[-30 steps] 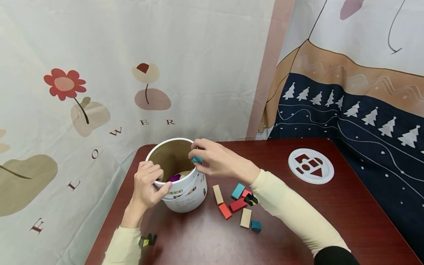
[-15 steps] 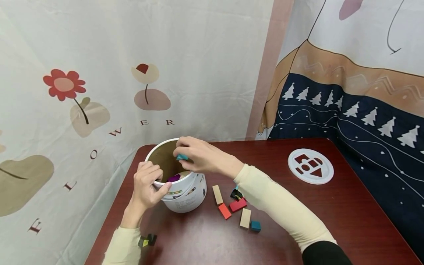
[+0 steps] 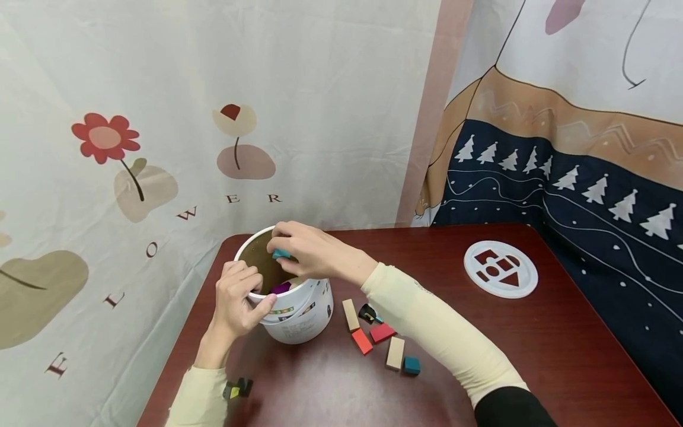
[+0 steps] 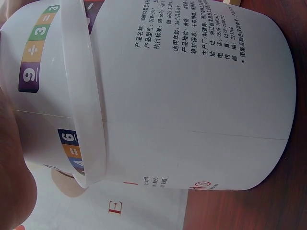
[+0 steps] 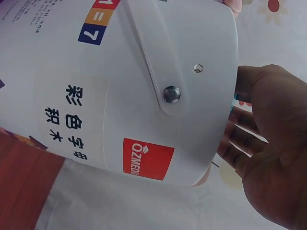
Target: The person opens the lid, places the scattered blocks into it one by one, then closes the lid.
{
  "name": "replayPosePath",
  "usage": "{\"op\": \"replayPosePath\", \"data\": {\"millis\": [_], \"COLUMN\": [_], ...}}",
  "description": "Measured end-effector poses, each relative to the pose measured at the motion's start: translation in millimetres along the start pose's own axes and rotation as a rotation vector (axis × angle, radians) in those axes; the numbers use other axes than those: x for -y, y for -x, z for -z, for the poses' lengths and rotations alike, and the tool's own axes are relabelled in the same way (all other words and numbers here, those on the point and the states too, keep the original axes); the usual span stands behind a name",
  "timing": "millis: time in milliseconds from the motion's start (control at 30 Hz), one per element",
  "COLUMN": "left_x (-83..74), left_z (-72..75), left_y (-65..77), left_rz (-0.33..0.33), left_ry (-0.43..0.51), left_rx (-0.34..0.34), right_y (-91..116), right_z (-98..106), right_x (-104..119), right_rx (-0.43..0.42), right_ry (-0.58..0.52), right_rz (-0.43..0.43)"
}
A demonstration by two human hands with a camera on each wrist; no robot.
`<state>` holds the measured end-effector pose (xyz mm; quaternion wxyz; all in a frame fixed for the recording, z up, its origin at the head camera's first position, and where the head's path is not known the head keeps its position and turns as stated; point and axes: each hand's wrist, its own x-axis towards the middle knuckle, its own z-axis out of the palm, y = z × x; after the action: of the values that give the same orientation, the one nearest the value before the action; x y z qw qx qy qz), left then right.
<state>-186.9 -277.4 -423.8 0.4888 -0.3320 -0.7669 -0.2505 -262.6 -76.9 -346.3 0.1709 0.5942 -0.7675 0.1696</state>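
Observation:
A white bucket with printed labels and a handle strap stands on the table at left of centre. My left hand grips its near-left rim, thumb outside and fingers over the edge. Above the bucket's opening, my right hand pinches a teal block between thumb and fingers. Inside, a purple block shows beside a pale one; the rest of the contents is hidden. The right wrist view has the right hand at the rim, its fingertips hidden behind the bucket wall.
Right of the bucket lie loose blocks on the red-brown table: a tan block, an orange-red block, a red block, another tan block and a teal block. A white lid with shaped holes lies farther right.
My right hand has moved left with the teal block, from the bucket's right rim to over its opening. The left hand has stayed on the rim.

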Motion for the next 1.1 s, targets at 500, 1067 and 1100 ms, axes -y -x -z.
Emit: {"op": "replayPosePath", "data": {"millis": [500,1067,1100], "left_x": [-0.3,-0.9,-0.8], "left_z": [-1.3,0.0,0.0], "left_y": [-0.6,-0.8,-0.9], "left_rz": [-0.009,-0.005,-0.005], "left_ry": [-0.003,-0.009,-0.011], "left_rx": [-0.009,0.002,0.003], "right_y": [-2.2,5.1,5.9], "right_z": [-3.8,-7.5,-7.5], "right_x": [4.6,7.3,7.2], "right_rx": [0.108,0.230,0.230], "right_ry": [0.087,0.102,0.099], "right_rz": [-0.066,-0.117,-0.115]}}
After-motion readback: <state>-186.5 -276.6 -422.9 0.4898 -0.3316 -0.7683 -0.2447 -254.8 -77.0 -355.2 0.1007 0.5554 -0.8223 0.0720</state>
